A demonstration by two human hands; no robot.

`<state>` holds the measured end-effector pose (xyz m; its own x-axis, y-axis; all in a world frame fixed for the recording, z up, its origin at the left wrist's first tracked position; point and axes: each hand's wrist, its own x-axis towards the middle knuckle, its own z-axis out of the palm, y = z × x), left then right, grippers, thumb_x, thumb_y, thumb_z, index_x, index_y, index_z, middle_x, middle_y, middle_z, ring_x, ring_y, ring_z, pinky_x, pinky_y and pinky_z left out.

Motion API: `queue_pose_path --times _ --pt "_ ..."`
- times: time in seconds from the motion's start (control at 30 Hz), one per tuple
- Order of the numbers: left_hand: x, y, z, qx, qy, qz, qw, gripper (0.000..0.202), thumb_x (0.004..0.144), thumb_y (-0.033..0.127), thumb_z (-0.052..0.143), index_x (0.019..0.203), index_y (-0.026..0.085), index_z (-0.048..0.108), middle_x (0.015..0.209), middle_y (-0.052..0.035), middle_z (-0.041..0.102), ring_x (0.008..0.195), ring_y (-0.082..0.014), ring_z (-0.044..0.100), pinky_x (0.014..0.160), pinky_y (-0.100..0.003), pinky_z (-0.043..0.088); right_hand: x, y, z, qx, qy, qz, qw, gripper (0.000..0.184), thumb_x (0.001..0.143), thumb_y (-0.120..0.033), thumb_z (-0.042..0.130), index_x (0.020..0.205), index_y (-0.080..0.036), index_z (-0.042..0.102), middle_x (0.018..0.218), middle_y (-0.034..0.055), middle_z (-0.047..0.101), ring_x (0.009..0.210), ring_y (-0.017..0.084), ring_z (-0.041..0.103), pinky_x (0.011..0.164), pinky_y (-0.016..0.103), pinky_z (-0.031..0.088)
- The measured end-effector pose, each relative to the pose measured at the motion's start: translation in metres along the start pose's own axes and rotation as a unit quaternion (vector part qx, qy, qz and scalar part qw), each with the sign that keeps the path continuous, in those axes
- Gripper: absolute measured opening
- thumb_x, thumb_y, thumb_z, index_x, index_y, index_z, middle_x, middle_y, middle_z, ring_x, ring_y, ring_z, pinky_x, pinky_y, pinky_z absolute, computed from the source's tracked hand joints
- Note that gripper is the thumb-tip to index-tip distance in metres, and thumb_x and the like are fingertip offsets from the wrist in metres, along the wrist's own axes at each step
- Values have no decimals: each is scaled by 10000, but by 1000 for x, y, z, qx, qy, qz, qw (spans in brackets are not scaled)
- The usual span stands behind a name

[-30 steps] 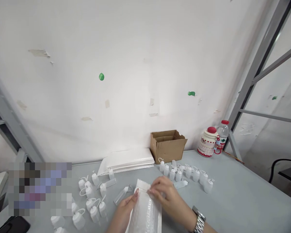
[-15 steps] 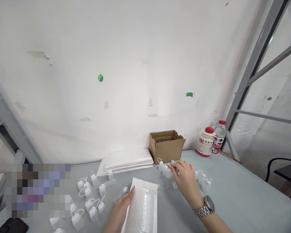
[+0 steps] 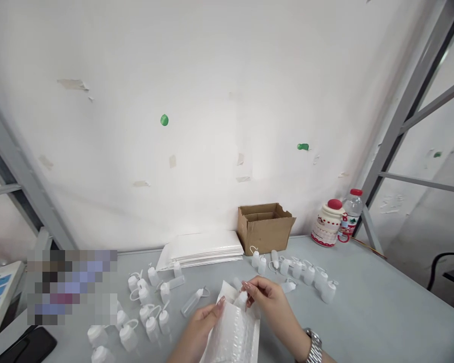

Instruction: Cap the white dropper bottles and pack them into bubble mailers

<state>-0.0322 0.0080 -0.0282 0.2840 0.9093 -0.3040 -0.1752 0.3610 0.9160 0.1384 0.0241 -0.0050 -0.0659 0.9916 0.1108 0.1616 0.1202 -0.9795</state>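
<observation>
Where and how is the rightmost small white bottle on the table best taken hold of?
The rightmost small white bottle is probably best pinched around its rounded body, coming from the near right: it stands upright, and a neighbouring bottle sits close behind on its left.

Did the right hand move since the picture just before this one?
Yes: against the box, the right hand moved left and nearer the person, to the envelope.
</observation>
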Motion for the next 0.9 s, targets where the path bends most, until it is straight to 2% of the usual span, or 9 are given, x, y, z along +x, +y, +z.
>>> queue_pose_path --times 0.1,0.3,0.37,0.47,0.53,0.63,0.77,0.83,0.9 --pt "0 0 1 -7 -13 -1 1000 502 615 589 619 794 130 713 615 -51 675 694 -212 598 644 -266 421 3 1 -2 -8 -16 -8 1000 378 751 -531 538 647 -177 620 574 2 590 596 158 567 610 271 441" --pt "-6 6 5 -20 -7 5 1000 499 620 568 631 838 125 705 664 -54 685 732 -216 599 670 -278 412 -5 0 4 -125 -23 -92 988 281 787 -467 535 762 -247 708 849 44 581 864 192 542 799 315 422" --pt "-8 8 7 -29 -2 5 1000 502 616 574 629 838 130 704 673 -54 690 738 -221 604 668 -283 417 -9 2 8 -149 1 -109 983 258 784 -458 545 780 -256 705 861 50 579 883 203 526 822 336 410" --pt "-8 5 7 -29 13 8 999 501 601 580 637 827 139 705 705 -56 700 760 -230 611 678 -289 426 -11 5 14 -145 36 -112 982 276 759 -473 570 713 -220 669 814 54 581 834 208 531 796 346 414" --pt "-6 1 6 -26 27 16 999 497 587 577 650 821 142 706 729 -59 707 784 -235 615 711 -293 431 -11 7 16 -129 36 -102 986 314 762 -493 555 672 -206 643 795 54 579 814 205 536 782 341 418" --pt "-2 -4 2 -51 42 16 998 500 573 571 665 822 139 707 726 -68 714 797 -248 625 752 -314 439 -10 6 17 -122 -19 -98 988 401 828 -497 445 633 -199 627 843 61 582 849 198 531 803 333 408" --pt "2 -4 -3 -87 32 16 996 497 565 550 686 809 118 711 688 -84 717 795 -266 641 765 -340 450 -11 1 16 -141 -108 -114 978 487 870 -485 358 557 -186 583 896 60 576 888 189 511 843 335 386" --pt "3 -4 -3 -92 26 20 995 499 564 540 692 816 110 711 693 -92 721 813 -276 643 791 -353 447 -10 -1 13 -151 -135 -117 972 489 872 -486 351 575 -189 601 902 60 574 902 193 505 857 344 381" --pt "3 -3 -3 -95 33 15 995 504 564 537 692 833 111 709 732 -102 726 856 -291 639 824 -370 441 -9 -2 10 -152 -146 -108 971 463 879 -481 337 686 -202 654 961 65 572 957 200 496 892 357 369"
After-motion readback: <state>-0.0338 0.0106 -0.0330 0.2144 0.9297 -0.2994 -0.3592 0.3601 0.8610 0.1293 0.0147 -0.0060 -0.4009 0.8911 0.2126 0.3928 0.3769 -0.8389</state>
